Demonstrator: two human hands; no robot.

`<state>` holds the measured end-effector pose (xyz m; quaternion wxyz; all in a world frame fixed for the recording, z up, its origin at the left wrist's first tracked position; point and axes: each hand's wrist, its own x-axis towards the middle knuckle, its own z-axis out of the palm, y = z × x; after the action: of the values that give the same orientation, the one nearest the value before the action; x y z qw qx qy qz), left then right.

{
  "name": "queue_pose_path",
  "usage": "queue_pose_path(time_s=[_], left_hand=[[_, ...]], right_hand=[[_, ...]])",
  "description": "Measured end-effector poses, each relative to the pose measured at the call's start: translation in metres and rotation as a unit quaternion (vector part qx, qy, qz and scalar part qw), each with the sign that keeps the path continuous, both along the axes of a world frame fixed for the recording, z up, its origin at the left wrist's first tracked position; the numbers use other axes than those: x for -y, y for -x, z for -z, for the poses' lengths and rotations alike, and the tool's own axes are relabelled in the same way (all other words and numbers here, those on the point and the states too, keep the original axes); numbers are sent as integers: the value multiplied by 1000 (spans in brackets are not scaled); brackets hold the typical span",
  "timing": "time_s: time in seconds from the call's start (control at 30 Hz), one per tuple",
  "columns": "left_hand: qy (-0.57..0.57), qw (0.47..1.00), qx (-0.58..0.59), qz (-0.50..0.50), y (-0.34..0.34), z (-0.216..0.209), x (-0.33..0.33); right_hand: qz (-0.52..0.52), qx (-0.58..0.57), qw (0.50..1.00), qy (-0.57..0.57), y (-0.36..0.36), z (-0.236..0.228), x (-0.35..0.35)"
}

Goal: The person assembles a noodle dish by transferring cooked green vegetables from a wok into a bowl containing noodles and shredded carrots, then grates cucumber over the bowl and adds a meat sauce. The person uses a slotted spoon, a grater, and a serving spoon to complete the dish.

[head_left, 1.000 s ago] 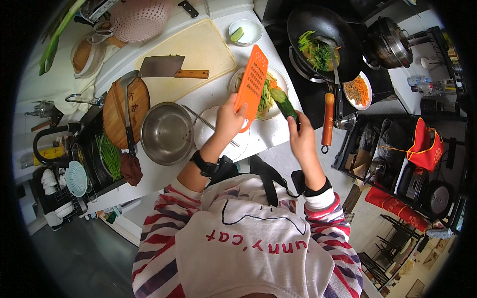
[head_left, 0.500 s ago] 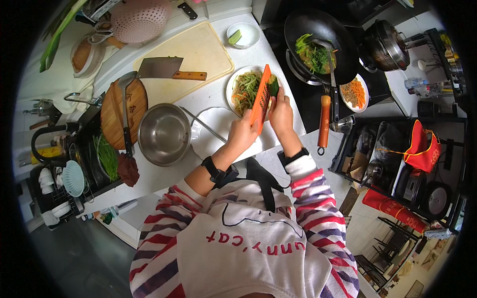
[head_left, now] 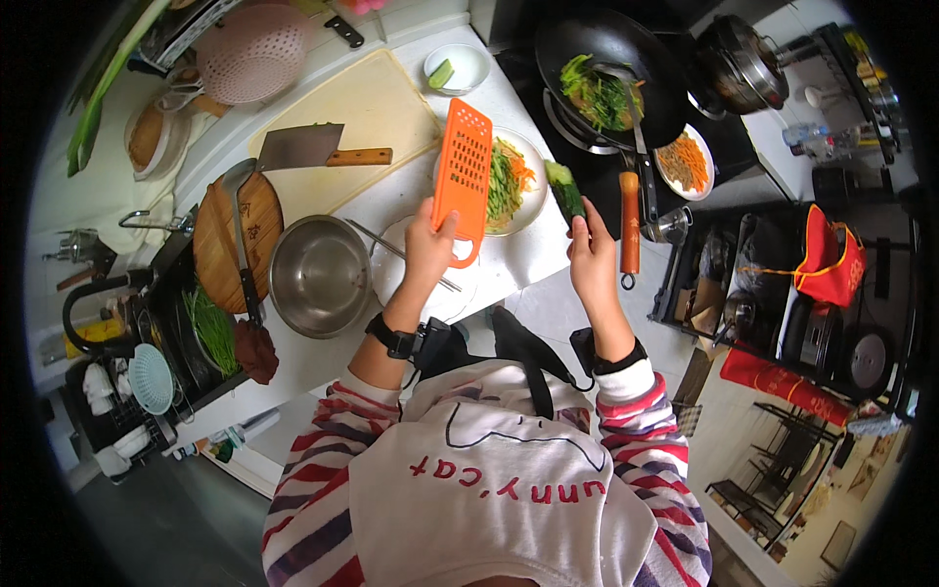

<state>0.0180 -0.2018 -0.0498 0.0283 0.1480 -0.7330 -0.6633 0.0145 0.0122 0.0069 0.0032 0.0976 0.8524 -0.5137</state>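
Observation:
My left hand point(head_left: 428, 248) is closed round the handle end of an orange grater point(head_left: 463, 176), whose flat face with rows of holes is turned up. Under and to the right of the grater stands a white plate point(head_left: 533, 207) with shredded cucumber point(head_left: 504, 191) and some orange shreds. My right hand point(head_left: 593, 256) grips a piece of cucumber point(head_left: 564, 192), dark green with a pale cut end pointing away from me. The cucumber is apart from the grater, out to the right past the counter's edge.
A steel bowl point(head_left: 321, 276) and a white dish point(head_left: 391, 256) with chopsticks sit left of my hands. A cleaver point(head_left: 299, 147) lies on the cutting board point(head_left: 377, 98). At the right, a wok point(head_left: 611, 73) of greens stands on the stove, its wooden handle point(head_left: 630, 220) jutting toward me.
My hands have moved apart. The grater has swung left and turned its face up, while the cucumber has come off it to the right. The view has shifted slightly.

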Motion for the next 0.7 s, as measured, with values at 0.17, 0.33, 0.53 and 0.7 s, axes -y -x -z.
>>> queue_pose_path(time_s=[0.17, 0.33, 0.53, 0.7], left_hand=[[-26, 1000, -3, 5, -5, -13, 0], [-54, 996, -17, -63, -34, -57, -43], [-77, 993, -50, -68, -44, -103, -211], [-78, 996, -28, 19, -1, -84, -363]], right_hand=[[-6, 21, 982, 187, -18, -20, -21], [-44, 129, 933, 333, -13, -54, -83], [-100, 78, 920, 372, -1, -60, -231], [-73, 16, 982, 174, 26, -42, -365]])
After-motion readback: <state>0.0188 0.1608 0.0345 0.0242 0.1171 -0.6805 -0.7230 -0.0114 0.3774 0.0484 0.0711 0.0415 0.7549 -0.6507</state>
